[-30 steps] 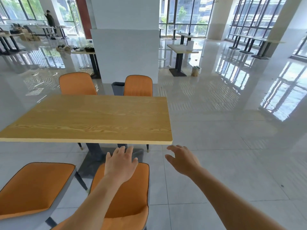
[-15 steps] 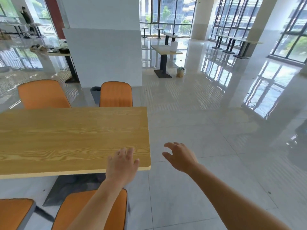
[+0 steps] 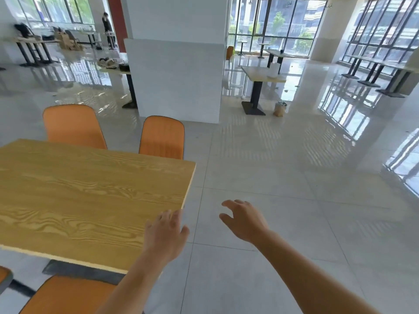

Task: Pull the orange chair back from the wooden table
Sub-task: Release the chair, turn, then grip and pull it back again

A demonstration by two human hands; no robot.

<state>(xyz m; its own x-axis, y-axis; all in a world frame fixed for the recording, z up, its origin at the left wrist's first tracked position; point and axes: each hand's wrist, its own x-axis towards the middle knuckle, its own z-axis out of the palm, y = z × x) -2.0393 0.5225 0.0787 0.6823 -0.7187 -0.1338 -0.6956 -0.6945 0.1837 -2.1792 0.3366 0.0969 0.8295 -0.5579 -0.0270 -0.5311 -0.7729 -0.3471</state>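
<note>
From the head view, the wooden bench (image 3: pixel 90 196) fills the left half of the scene, its light grained top running toward the near right corner. Both hands reach forward with nothing in them: the left hand (image 3: pixel 166 234) hangs over the bench's near right corner with fingers spread loosely, and whether it touches the edge cannot be told; the right hand (image 3: pixel 246 220) is out over the bare tiled floor (image 3: pixel 294 200), well to the right of the bench, its fingers curled slightly and parted from the thumb. The orange chair (image 3: pixel 68 295) nearest the person sits at the bottom left, its seat partly tucked under the near edge of the bench and partly hidden by the left forearm. A sliver of another orange seat (image 3: pixel 4 275) shows at the far left edge. Across the bench stand two more orange chairs (image 3: pixel 162 139), backs upright, close against the far side. Behind them rises a white pillar (image 3: pixel 176 64).
</note>
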